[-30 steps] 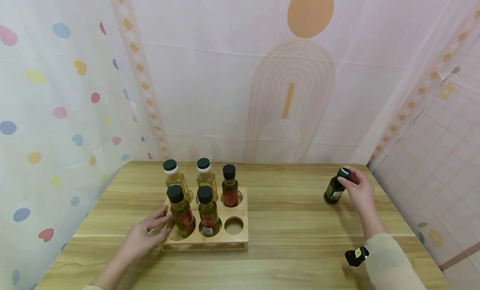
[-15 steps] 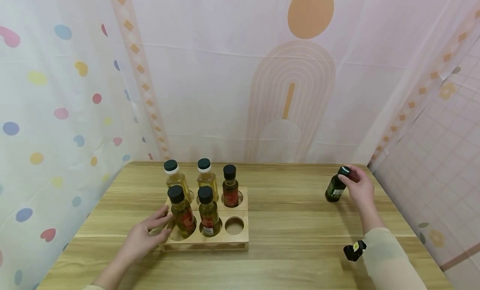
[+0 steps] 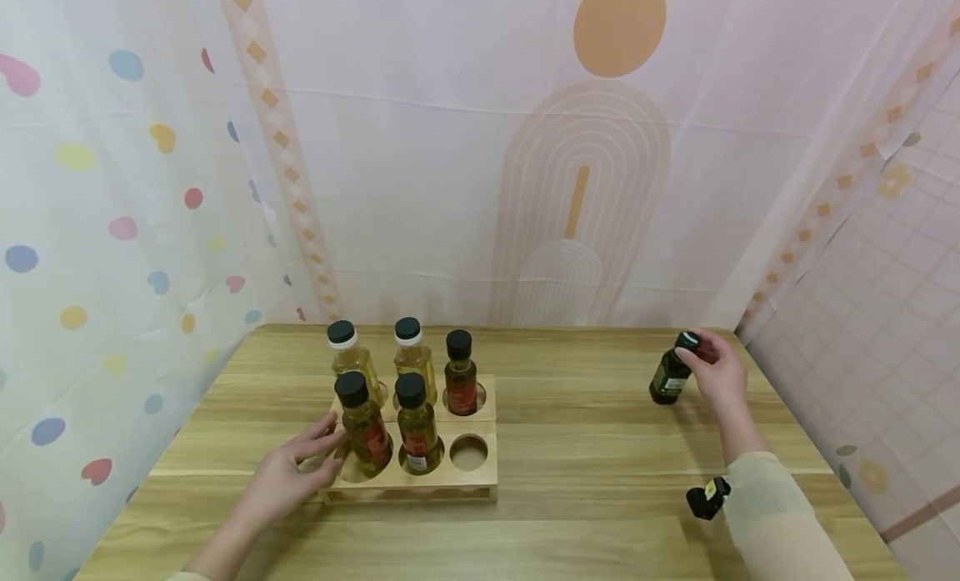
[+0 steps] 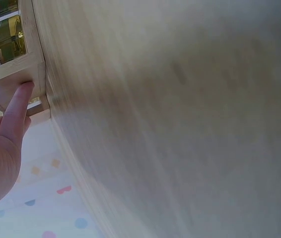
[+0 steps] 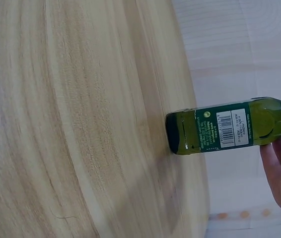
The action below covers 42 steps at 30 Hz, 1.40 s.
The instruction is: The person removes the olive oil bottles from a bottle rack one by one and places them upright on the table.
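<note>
At the table's right side, my right hand (image 3: 720,373) pinches a dark green oil bottle (image 3: 667,379) near its cap, thumb in front. Its barcode label shows in the right wrist view, where the bottle (image 5: 225,126) has its base on or just over the tabletop; I cannot tell which. My left hand (image 3: 288,468) rests against the left end of a wooden bottle rack (image 3: 480,481). In the left wrist view a straight finger (image 4: 17,106) touches the rack's side panel (image 4: 11,84). Several oil bottles stand in the rack; its front right hole (image 3: 468,453) holds none.
A black wrist camera (image 3: 707,498) sits at my right sleeve. Bare wood of the table (image 3: 570,448) lies between rack and green bottle. Patterned curtains (image 3: 420,189) hang behind and at both sides.
The green bottle, with my right hand on it, has shifted very slightly away and to the right, and stands a little straighter. My left hand and the rack stay put.
</note>
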Each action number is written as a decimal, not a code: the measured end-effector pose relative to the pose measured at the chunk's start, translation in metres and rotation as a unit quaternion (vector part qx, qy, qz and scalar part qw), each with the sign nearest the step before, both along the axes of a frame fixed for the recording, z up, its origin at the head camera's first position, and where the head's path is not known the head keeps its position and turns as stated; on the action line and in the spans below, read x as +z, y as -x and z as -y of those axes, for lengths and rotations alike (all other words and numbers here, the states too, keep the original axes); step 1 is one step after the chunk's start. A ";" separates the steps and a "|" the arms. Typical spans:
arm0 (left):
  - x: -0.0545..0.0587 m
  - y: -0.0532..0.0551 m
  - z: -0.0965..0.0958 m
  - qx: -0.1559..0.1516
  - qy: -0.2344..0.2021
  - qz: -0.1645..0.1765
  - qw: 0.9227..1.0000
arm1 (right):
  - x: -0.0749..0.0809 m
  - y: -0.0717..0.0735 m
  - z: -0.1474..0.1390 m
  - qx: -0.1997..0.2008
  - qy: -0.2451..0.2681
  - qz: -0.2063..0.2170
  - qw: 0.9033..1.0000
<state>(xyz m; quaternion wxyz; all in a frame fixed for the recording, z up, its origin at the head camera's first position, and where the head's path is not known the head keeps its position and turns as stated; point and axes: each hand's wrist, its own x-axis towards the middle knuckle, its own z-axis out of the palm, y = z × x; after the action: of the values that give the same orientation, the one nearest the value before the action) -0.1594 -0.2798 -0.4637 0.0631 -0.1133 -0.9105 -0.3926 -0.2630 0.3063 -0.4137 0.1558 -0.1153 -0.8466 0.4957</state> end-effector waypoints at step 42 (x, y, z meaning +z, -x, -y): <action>-0.001 0.000 0.000 0.002 0.002 -0.005 1.000 | -0.023 -0.049 0.043 0.114 -0.055 -0.166 0.978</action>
<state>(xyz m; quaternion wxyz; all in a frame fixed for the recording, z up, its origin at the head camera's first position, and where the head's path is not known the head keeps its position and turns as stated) -0.1596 -0.2800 -0.4647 0.0688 -0.1133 -0.9113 -0.3897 -0.2142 0.2636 -0.4371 0.2432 0.0746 -0.8424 0.4750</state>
